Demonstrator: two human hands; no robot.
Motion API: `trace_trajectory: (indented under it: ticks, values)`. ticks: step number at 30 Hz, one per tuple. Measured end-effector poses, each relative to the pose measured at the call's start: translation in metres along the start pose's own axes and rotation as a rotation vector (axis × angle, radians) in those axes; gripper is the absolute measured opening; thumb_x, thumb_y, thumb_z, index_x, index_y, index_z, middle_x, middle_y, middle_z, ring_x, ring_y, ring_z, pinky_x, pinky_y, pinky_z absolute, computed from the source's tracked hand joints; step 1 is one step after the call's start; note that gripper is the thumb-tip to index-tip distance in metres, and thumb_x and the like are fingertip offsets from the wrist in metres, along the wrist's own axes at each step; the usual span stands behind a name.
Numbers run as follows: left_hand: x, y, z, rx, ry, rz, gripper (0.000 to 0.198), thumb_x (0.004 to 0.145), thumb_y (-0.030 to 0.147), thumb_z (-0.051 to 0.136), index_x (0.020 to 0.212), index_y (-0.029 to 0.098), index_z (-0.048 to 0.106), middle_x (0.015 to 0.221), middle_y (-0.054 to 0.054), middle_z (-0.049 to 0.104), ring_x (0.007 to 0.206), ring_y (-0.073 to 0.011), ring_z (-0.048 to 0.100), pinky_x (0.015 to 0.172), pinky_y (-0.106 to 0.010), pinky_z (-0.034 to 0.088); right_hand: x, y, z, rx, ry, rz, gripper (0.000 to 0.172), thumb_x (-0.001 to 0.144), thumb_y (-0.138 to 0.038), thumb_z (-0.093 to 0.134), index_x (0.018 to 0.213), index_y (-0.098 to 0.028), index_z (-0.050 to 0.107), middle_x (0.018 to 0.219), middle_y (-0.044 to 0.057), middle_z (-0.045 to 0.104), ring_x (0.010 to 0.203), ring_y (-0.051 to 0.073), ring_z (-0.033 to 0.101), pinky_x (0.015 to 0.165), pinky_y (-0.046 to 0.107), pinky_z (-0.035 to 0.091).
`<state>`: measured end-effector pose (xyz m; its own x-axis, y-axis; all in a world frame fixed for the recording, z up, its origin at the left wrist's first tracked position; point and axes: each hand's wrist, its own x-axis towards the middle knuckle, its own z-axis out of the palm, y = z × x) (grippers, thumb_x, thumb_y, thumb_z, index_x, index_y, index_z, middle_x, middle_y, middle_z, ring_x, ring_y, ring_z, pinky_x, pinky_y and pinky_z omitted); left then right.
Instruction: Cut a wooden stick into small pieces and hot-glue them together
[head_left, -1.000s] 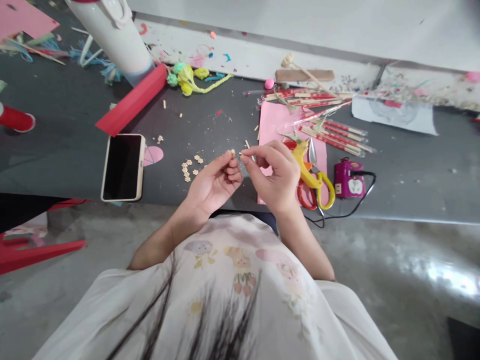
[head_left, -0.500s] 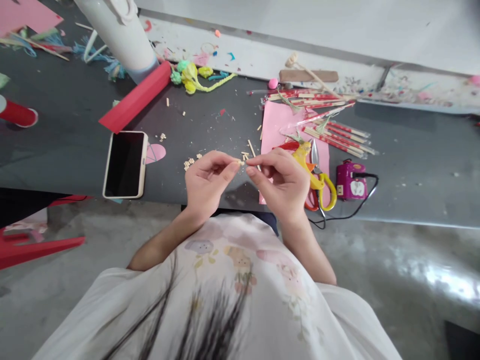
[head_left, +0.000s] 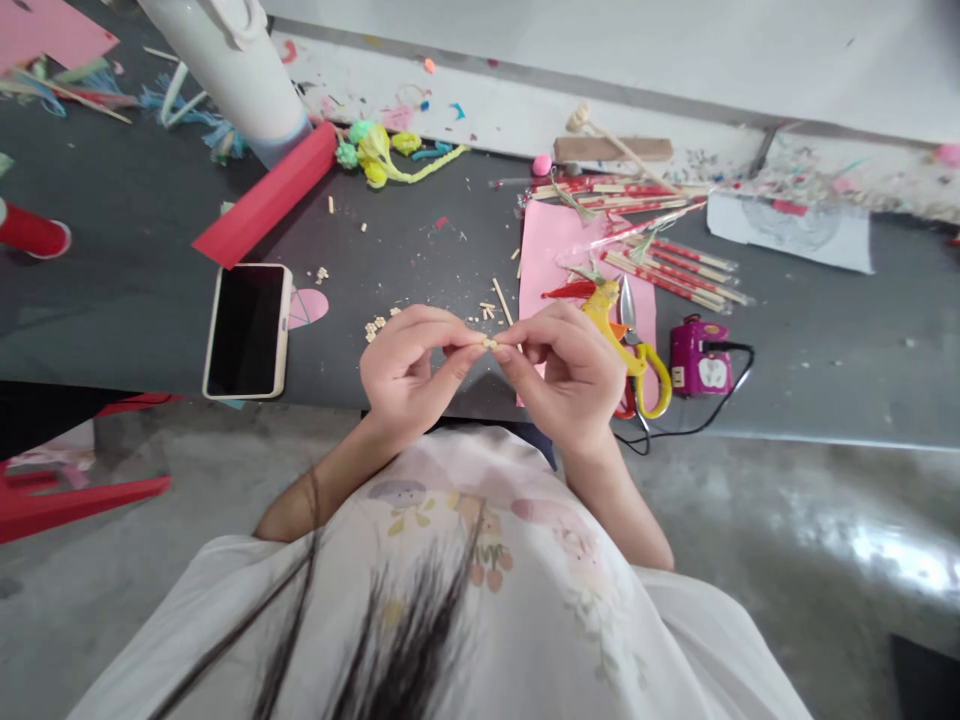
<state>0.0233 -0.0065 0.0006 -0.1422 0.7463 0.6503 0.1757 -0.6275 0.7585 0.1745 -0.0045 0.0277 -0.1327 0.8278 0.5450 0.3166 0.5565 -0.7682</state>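
Observation:
Above the near edge of the dark table (head_left: pixel 127 290), my left hand (head_left: pixel 409 370) and my right hand (head_left: pixel 570 375) meet fingertip to fingertip. Both pinch a tiny pale wooden piece (head_left: pixel 489 344) between thumb and forefinger. Several more small wooden bits (head_left: pixel 379 323) lie on the table just beyond my left hand. A short wooden stick (head_left: pixel 501 300) rests beside a pink paper sheet (head_left: pixel 547 250).
A phone (head_left: pixel 246 330) lies face up at the left. Yellow and red scissors (head_left: pixel 630 360) and a purple corded tool (head_left: pixel 697 358) sit right of my hands. Red-patterned chopsticks (head_left: pixel 667 265), a red paper roll (head_left: pixel 266 195), a white cylinder (head_left: pixel 232 70) and yellow-green clay (head_left: pixel 379 155) lie farther back.
My hands have come together and dropped slightly toward me. The fingertips that were apart a second ago now both pinch the small wooden piece.

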Motion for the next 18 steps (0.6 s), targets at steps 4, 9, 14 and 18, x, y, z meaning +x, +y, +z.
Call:
trace_trajectory:
  ticks: [4,9,14,18]
  values:
    - [0.0004,0.001,-0.0011,0.011,-0.015,-0.007,0.008,0.076,0.028,0.075,0.082,0.024,0.071,0.074,0.001,0.068,0.067,-0.0103,0.062,0.057,-0.024,0.048,-0.0006,0.0011,0.0002,-0.015,-0.009,-0.022,0.005,0.081,-0.019,0.067,0.084,-0.023,0.066,0.067,-0.003,0.054,0.06,0.01,0.048,0.054,0.027,0.043]
    - [0.0017,0.0017,-0.0037,0.079,-0.021,0.026,0.004,0.077,0.025,0.074,0.081,0.025,0.072,0.073,0.002,0.068,0.065,-0.0097,0.061,0.056,-0.025,0.048,-0.0012,-0.0004,0.001,0.087,-0.008,0.045,0.006,0.08,-0.018,0.068,0.083,-0.023,0.067,0.065,-0.004,0.052,0.059,0.009,0.047,0.054,0.026,0.043]
    - [0.0042,-0.0004,-0.0064,0.128,-0.056,0.158,0.017,0.074,0.015,0.075,0.088,0.026,0.072,0.077,0.002,0.07,0.066,-0.0099,0.062,0.058,-0.025,0.049,-0.0027,-0.0002,0.001,0.231,-0.032,0.161,0.006,0.079,-0.019,0.069,0.084,-0.022,0.067,0.066,-0.004,0.049,0.06,0.009,0.047,0.058,0.026,0.044]
    - [0.0024,0.0007,-0.0065,0.111,-0.079,0.108,0.014,0.076,0.022,0.075,0.088,0.028,0.072,0.079,0.001,0.071,0.066,-0.0112,0.063,0.057,-0.026,0.05,-0.0033,0.0015,0.0011,0.29,-0.053,0.202,0.007,0.078,-0.018,0.068,0.084,-0.022,0.066,0.067,-0.004,0.048,0.06,0.008,0.045,0.058,0.026,0.042]
